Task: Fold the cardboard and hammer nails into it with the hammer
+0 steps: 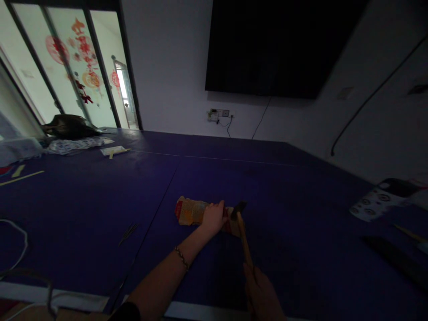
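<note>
A flattened, worn cardboard carton in tan, red and orange lies on the dark blue tabletop. My left hand grips it near its middle, with the fingers curled over the far side. In my right hand is a hammer, held low on its wooden handle. Its dark head is over the right end of the carton; I cannot tell whether the two touch. To the left of the carton lie several thin dark nails or rods, too dim to make out exactly.
On the right stand a patterned white container and a long dark flat object. A white cable curls at the left edge. Farther back left are a white packet, yellow strips and a dark bag.
</note>
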Motion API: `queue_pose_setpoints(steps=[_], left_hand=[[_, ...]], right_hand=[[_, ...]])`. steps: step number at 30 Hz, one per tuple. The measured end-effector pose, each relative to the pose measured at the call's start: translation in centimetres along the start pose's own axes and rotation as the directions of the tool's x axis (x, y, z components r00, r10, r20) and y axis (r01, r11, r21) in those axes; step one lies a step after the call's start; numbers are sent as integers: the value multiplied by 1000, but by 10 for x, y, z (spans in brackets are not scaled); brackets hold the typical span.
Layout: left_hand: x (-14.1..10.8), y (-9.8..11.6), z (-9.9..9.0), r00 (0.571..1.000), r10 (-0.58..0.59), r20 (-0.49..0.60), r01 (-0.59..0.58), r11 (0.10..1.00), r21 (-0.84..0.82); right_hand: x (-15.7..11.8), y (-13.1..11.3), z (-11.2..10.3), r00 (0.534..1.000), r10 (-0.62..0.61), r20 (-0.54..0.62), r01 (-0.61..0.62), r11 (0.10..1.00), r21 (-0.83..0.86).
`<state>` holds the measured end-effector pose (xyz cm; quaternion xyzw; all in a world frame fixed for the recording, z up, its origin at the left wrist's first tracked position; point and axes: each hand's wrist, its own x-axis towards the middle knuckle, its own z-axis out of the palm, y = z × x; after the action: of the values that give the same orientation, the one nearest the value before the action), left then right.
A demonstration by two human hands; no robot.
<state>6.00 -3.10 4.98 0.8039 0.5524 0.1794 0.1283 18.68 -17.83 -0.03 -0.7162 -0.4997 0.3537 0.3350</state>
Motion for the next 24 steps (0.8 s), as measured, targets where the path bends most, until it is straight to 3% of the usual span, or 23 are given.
queue_pose_setpoints(steps=[4,7,11,14,17,19,24], left_hand=[[-17,-10,-35,997,41,66,-40,999,-20],[-55,-29,-57,996,82,-35,-85,992,-95],[-120,-72,-67,937,-178,-302,167,984,-61],[-156,-110,-65,866,-236,-440,294,953,68],[-176,-137,-64,882,-165,-441,282,936,213],[-185,-146,-66,875,-199,-442,340,902,266],[-200,-157,-78,744,-505,-438,638,732,239]], right_hand=[[-1,-8,-5,999,37,23,-37,999,14],[-4,-9,-4,999,36,20,-36,999,33],[-5,-5,-4,999,37,34,-38,998,45],[-2,-4,-4,996,63,70,-64,998,19],[-1,-5,-5,994,78,74,-79,997,15],[-2,-7,-5,996,60,66,-62,998,25],[-4,-14,-6,995,70,73,-73,996,41]])
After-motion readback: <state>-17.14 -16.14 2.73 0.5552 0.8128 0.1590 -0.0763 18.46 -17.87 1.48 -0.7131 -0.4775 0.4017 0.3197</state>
